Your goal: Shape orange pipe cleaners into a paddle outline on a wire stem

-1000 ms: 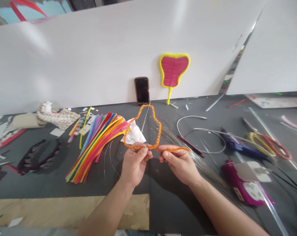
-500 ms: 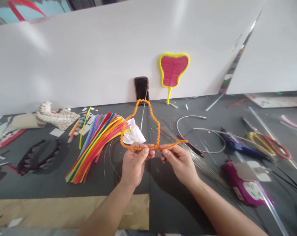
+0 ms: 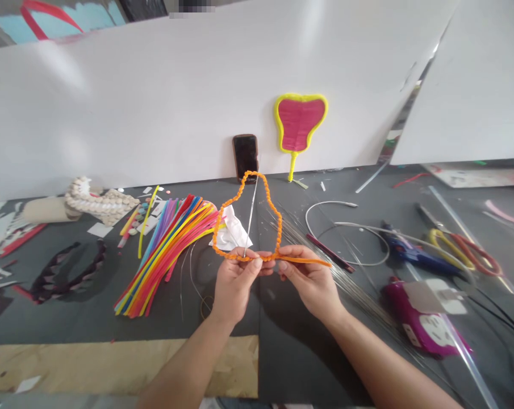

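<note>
Here, orange loop between the fingers

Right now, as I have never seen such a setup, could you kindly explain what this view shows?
There is no machine: a camera worn on a person's head looks forward and down at their bare hands. The left hand holds the lower edge of a knobbly orange loop; the right hand pinches its straight loose end. On the dark table, colourful strips lie to the left and scissors to the right. A phone stands against the white board.
</note>
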Demonstrator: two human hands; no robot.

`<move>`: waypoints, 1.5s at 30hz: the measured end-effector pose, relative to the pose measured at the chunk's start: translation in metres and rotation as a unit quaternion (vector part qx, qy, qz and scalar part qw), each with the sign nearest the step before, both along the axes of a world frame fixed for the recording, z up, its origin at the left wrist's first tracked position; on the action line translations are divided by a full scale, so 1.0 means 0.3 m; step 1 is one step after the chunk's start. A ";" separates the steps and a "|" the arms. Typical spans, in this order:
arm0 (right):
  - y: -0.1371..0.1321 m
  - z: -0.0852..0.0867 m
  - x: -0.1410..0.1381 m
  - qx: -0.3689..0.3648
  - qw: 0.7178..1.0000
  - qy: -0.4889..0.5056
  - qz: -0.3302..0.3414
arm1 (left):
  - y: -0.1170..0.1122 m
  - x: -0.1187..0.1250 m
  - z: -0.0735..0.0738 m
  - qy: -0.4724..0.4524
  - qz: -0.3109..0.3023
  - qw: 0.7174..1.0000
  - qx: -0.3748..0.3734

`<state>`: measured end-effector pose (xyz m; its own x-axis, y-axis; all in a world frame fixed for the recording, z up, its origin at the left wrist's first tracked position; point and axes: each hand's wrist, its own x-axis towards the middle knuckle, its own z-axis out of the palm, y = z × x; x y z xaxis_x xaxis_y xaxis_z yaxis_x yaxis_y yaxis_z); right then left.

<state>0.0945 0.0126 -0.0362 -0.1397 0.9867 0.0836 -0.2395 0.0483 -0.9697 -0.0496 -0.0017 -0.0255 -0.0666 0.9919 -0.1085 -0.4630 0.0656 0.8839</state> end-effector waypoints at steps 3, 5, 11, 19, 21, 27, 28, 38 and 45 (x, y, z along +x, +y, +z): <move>-0.002 -0.011 0.000 0.024 0.999 -0.040 -0.014 | -0.001 0.001 0.000 0.002 -0.001 1.000 0.002; -0.001 -0.021 0.002 0.058 0.994 -0.085 -0.032 | -0.003 0.002 0.000 0.000 -0.006 1.000 0.003; 0.015 -0.024 0.023 0.234 0.947 -0.207 -0.067 | -0.005 0.001 -0.004 0.021 -0.015 0.999 0.023; 0.018 -0.003 0.031 0.313 0.921 -0.228 -0.044 | 0.002 -0.003 -0.011 0.036 -0.027 0.998 0.048; 0.015 -0.002 0.029 0.310 0.919 -0.239 -0.040 | 0.003 0.000 -0.007 0.044 -0.022 0.998 0.039; 0.015 -0.006 0.033 0.319 0.912 -0.255 -0.031 | 0.005 0.006 -0.005 0.044 0.000 0.999 0.003; 0.014 -0.006 0.033 0.319 0.913 -0.252 -0.027 | 0.005 0.005 -0.007 0.040 0.005 0.999 0.003; 0.021 -0.023 0.016 0.029 0.998 -0.054 -0.020 | 0.003 -0.010 0.003 0.041 0.040 0.998 0.013; 0.058 0.015 0.046 -0.175 0.972 0.140 0.074 | -0.002 -0.019 0.001 0.081 -0.049 0.995 0.019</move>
